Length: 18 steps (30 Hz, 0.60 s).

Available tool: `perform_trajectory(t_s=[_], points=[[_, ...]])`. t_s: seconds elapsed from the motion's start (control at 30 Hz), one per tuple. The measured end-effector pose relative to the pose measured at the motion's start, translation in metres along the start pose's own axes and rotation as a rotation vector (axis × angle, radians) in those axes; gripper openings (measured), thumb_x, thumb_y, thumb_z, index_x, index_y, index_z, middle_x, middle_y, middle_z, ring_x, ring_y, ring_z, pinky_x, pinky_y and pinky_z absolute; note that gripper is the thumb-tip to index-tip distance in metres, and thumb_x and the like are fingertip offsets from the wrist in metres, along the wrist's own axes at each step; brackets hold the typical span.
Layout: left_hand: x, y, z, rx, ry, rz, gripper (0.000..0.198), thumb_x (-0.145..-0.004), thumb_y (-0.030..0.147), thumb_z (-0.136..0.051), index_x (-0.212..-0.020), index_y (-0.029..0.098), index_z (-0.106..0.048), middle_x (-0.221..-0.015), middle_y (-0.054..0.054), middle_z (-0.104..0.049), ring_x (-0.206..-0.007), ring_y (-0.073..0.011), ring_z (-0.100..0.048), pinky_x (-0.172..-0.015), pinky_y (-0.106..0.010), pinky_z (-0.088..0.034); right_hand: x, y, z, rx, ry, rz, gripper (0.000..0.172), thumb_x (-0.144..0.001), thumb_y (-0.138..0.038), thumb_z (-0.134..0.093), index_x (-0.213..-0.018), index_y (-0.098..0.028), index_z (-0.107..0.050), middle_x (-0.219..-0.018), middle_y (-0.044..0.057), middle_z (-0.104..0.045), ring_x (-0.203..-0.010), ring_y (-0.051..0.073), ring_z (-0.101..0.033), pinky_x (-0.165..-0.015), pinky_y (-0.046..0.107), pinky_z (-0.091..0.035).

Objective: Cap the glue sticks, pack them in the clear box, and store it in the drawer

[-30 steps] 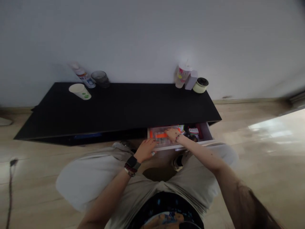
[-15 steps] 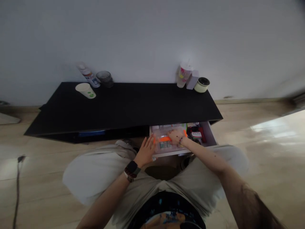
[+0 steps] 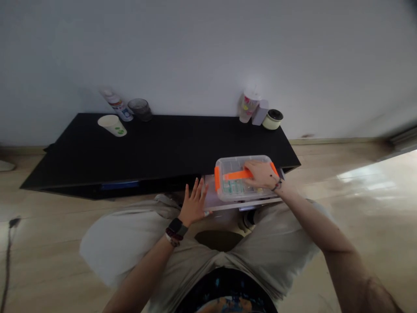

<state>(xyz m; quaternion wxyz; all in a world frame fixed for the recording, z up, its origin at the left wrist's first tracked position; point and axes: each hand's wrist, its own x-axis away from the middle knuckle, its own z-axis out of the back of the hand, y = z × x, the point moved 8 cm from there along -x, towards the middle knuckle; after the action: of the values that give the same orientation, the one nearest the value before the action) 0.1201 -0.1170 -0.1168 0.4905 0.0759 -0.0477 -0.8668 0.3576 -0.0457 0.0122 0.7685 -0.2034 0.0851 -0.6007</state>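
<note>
Head view: my right hand (image 3: 260,174) grips the box (image 3: 235,187) by its handle (image 3: 235,175), above the drawer (image 3: 210,198), two o'clock from my spread left hand (image 3: 193,207). I judge this lift-out; next calls for a level hold.

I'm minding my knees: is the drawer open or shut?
Open: the drawer juts from under the black cabinet top, partly hidden behind the orange-handled plastic box.

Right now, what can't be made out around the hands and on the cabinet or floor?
- Head view: most of the drawer's contents, hidden by the clear box over it.
- Head view: what the clear box holds, blurred through its plastic.
- Head view: the right hand's grip beneath the orange handle, hidden by the hand itself.
- Head view: the bottle's lettering, too small and blurred.
- Head view: the cord's lower end, cut off by the picture's edge.
</note>
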Motion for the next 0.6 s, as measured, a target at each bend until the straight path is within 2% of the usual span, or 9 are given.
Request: perform_trajectory(t_s=[0.17,0.23,0.3,0.33,0.4,0.5,0.53,0.57,0.6], points=[[-0.028,-0.008,0.018,0.021,0.038,0.098,0.092,-0.08,0.043,-0.068,-0.156,0.007,-0.03,-0.163,-0.025,-0.018,-0.153,-0.0418,-0.008,-0.119,-0.067,-0.003,-0.021,-0.025,0.044,0.199,0.123,0.182,0.028,-0.072,-0.036,-0.06,-0.094,-0.018,-0.063,-0.093,0.009,-0.068,-0.087,0.026,-0.058,-0.073,0.033,-0.037],[-0.037,-0.013,0.033,0.081,0.014,0.165,0.075,-0.083,0.032,-0.065,-0.151,0.009,-0.042,-0.159,-0.025,-0.031,-0.151,-0.0423,-0.019,-0.118,-0.068,-0.011,-0.034,-0.029,0.057,0.24,0.183,0.188,0.029,-0.073,-0.038,-0.058,-0.093,-0.018,-0.062,-0.091,0.008,-0.068,-0.081,0.024,-0.058,-0.068,0.032,-0.035],[-0.042,-0.014,0.059,0.22,-0.049,0.198,0.051,-0.088,0.025,-0.058,-0.138,0.013,-0.058,-0.146,-0.021,-0.053,-0.141,-0.0404,-0.042,-0.116,-0.063,-0.027,-0.05,-0.03,0.067,0.247,0.227,0.188,0.031,-0.074,-0.041,-0.057,-0.093,-0.017,-0.062,-0.091,0.009,-0.068,-0.081,0.023,-0.058,-0.066,0.031,-0.035],[-0.042,-0.012,0.078,0.334,-0.084,0.18,0.042,-0.092,0.027,-0.054,-0.13,0.015,-0.064,-0.134,-0.018,-0.064,-0.128,-0.0368,-0.056,-0.112,-0.058,-0.037,-0.059,-0.031,0.07,0.245,0.242,0.192,0.032,-0.074,-0.042,-0.057,-0.093,-0.017,-0.062,-0.091,0.008,-0.068,-0.081,0.023,-0.058,-0.066,0.031,-0.035],[-0.04,0.002,0.132,0.589,-0.105,0.061,0.033,-0.095,0.035,-0.052,-0.121,0.022,-0.069,-0.12,-0.011,-0.072,-0.109,-0.0291,-0.068,-0.099,-0.046,-0.052,-0.079,-0.033,0.074,0.234,0.259,0.201,0.032,-0.075,-0.042,-0.058,-0.095,-0.017,-0.062,-0.092,0.008,-0.068,-0.081,0.023,-0.059,-0.065,0.031,-0.035],[-0.028,0.039,0.233,0.823,-0.05,-0.338,0.041,-0.095,0.028,-0.052,-0.135,0.033,-0.06,-0.127,-0.004,-0.068,-0.115,-0.0236,-0.066,-0.097,-0.037,-0.056,-0.11,-0.038,0.072,0.232,0.267,0.208,0.031,-0.075,-0.04,-0.058,-0.096,-0.018,-0.063,-0.093,0.007,-0.069,-0.082,0.023,-0.059,-0.066,0.031,-0.036],[-0.023,0.046,0.259,0.851,-0.011,-0.414,0.046,-0.094,0.026,-0.052,-0.139,0.038,-0.055,-0.128,-0.002,-0.068,-0.117,-0.0232,-0.065,-0.099,-0.038,-0.056,-0.12,-0.04,0.071,0.24,0.268,0.209,0.031,-0.074,-0.039,-0.059,-0.096,-0.018,-0.063,-0.094,0.007,-0.069,-0.083,0.024,-0.059,-0.066,0.031,-0.036],[-0.016,0.051,0.279,0.862,0.045,-0.45,0.051,-0.093,0.025,-0.052,-0.142,0.041,-0.052,-0.126,-0.001,-0.069,-0.119,-0.0239,-0.064,-0.101,-0.039,-0.056,-0.129,-0.043,0.068,0.249,0.271,0.209,0.031,-0.074,-0.039,-0.059,-0.096,-0.018,-0.063,-0.095,0.008,-0.069,-0.083,0.024,-0.059,-0.066,0.031,-0.037],[-0.008,0.054,0.289,0.848,0.08,-0.476,0.054,-0.092,0.025,-0.053,-0.142,0.046,-0.05,-0.126,0.001,-0.069,-0.122,-0.0247,-0.062,-0.103,-0.041,-0.055,-0.137,-0.046,0.066,0.255,0.272,0.211,0.031,-0.075,-0.039,-0.059,-0.096,-0.017,-0.064,-0.096,0.008,-0.069,-0.084,0.024,-0.059,-0.067,0.032,-0.038]])
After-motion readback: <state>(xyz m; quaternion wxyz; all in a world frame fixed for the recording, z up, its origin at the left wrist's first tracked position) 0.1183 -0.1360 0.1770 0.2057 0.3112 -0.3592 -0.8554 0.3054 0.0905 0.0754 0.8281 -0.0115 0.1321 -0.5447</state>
